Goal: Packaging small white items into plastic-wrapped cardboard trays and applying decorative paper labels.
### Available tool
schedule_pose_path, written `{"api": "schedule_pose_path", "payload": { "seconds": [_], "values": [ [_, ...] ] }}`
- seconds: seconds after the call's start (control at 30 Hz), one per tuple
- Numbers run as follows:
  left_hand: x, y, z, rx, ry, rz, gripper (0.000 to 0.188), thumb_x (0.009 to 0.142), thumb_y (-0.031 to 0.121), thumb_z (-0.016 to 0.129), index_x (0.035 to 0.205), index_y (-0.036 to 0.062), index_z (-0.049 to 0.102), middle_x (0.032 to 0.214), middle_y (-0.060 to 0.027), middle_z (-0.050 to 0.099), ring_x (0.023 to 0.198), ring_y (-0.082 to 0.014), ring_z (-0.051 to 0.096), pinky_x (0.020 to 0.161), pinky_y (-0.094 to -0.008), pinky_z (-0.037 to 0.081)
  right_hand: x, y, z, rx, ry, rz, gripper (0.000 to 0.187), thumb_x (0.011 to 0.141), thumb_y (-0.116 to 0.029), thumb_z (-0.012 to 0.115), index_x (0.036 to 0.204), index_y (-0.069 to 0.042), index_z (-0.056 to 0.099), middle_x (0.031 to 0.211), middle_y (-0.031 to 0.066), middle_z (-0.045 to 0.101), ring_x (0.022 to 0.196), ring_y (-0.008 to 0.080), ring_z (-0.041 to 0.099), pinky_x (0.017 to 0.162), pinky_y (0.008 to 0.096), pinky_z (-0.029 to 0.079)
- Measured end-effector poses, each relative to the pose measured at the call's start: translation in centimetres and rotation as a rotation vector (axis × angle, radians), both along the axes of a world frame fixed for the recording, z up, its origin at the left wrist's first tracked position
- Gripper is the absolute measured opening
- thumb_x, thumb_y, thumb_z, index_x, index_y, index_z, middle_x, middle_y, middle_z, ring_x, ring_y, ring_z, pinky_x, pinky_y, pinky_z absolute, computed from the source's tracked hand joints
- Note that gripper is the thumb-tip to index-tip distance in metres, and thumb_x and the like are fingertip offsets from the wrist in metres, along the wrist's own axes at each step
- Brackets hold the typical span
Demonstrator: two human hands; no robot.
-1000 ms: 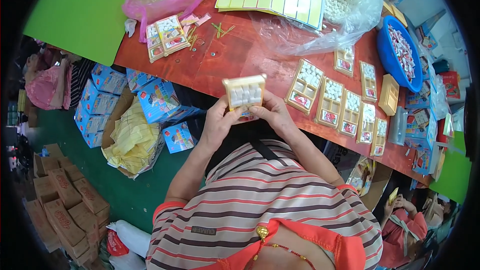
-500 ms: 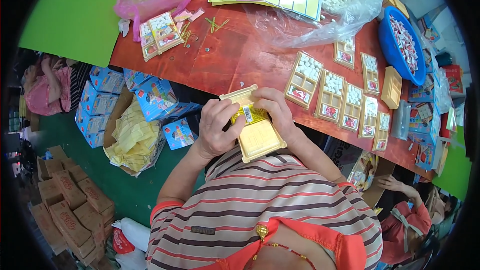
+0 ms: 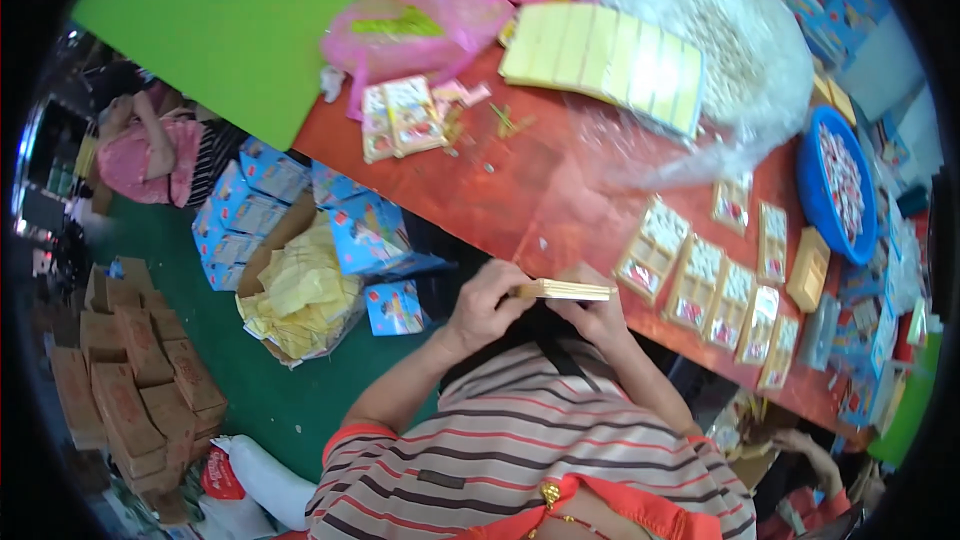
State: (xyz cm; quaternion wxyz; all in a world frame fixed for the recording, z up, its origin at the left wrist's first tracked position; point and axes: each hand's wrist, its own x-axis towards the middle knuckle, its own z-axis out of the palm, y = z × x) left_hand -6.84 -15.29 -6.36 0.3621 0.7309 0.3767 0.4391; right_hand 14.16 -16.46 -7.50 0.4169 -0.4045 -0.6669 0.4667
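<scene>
At the near edge of the table (image 3: 480, 195), about midway along: pale case (image 3: 565, 290) held up, seen edge-on as a thin slab, so its faces cannot be read. Left hand (image 3: 488, 305): thumb and fingers clamped on the case's left end. Right hand (image 3: 590, 312): fingers clamped about the right end, partly hidden by the case. Both forearms bare below red-trimmed striped sleeves.

Left of the left hand, below table level: blue boxes (image 3: 375, 235), some stacked, and an open carton heaped with yellow film (image 3: 300, 285). On the green floor (image 3: 350, 400) farther left, brown cartons (image 3: 150, 380) piled; a white sack (image 3: 265, 480) lies nearer.

Right half of the table: five trays (image 3: 654, 250) in a slanting row along the near edge, white pieces in their far compartments. Two more trays behind them. Toward the right edge, a plain tan box (image 3: 808, 270), then a blue basin (image 3: 812, 208) of small red-and-white packets just beyond.

Left part of the table: two filled trays side by side, a few yellow strips (image 3: 510, 120) near them, pink bag (image 3: 400, 45) behind. Along the far edge: yellow sheets (image 3: 605, 55) overlapping a clear bag (image 3: 650, 155) of white pieces.
</scene>
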Motion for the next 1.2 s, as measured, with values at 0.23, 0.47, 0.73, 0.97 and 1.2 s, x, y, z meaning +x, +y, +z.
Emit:
{"api": "schedule_pose_path", "payload": {
  "seconds": [0.23, 0.47, 0.73, 0.97, 1.2],
  "values": [
    [-2.5, 0.6, 0.0, -0.512, -0.184, 0.025, 0.019, 0.088, 0.009, 0.064, 0.102, -0.0030, 0.061, 0.093, -0.0058, 0.063, 0.086, -0.0111, 0.058, 0.076, -0.0259, 0.048, -2.8, 2.6, 1.2, -0.462, 0.404, 0.038, 0.033, 0.087, -0.008, 0.065, 0.120, 0.000, 0.060, 0.110, 0.0062, 0.066, 0.100, 0.0142, 0.061, 0.090, 0.0300, 0.048],
    [-4.5, 3.8, 1.3, -0.318, -0.182, 0.294, 0.034, 0.088, 0.009, 0.061, 0.119, -0.0030, 0.054, 0.104, -0.0132, 0.062, 0.093, -0.0185, 0.060, 0.081, -0.0304, 0.048, -6.1, 9.7, 2.1, -0.579, 0.406, -0.019, 0.032, 0.088, -0.012, 0.060, 0.117, 0.003, 0.060, 0.110, 0.0116, 0.067, 0.099, 0.0188, 0.064, 0.089, 0.0320, 0.050],
    [-5.7, 6.0, 1.0, 0.133, 0.163, 0.372, 0.033, 0.084, 0.008, 0.062, 0.116, 0.0002, 0.058, 0.115, -0.0184, 0.058, 0.105, -0.0360, 0.055, 0.094, -0.0425, 0.043, -9.6, 20.8, 1.5, -0.515, 0.292, -0.046, 0.030, 0.088, -0.017, 0.063, 0.111, 0.003, 0.063, 0.101, 0.0109, 0.069, 0.089, 0.0178, 0.066, 0.077, 0.0314, 0.053],
    [-3.8, 6.5, 0.9, 0.194, 0.275, 0.314, 0.028, 0.084, 0.002, 0.058, 0.112, -0.0001, 0.060, 0.117, -0.0181, 0.058, 0.111, -0.0339, 0.054, 0.098, -0.0408, 0.042, -11.2, 25.3, -2.2, -0.266, -0.064, -0.275, 0.037, 0.085, -0.030, 0.062, 0.095, 0.005, 0.068, 0.078, 0.0212, 0.069, 0.072, 0.0290, 0.069, 0.062, 0.0411, 0.053],
    [-0.5, 4.4, -0.2, 0.235, 0.341, 0.151, 0.029, 0.085, 0.003, 0.059, 0.114, 0.0002, 0.060, 0.119, -0.0179, 0.058, 0.112, -0.0343, 0.054, 0.098, -0.0414, 0.041, -8.4, 18.0, 1.2, 0.199, -0.410, -0.509, 0.051, 0.085, -0.027, 0.062, 0.129, -0.005, 0.050, 0.130, 0.0210, 0.049, 0.115, 0.0374, 0.051, 0.093, 0.0464, 0.041]
  ]
}}
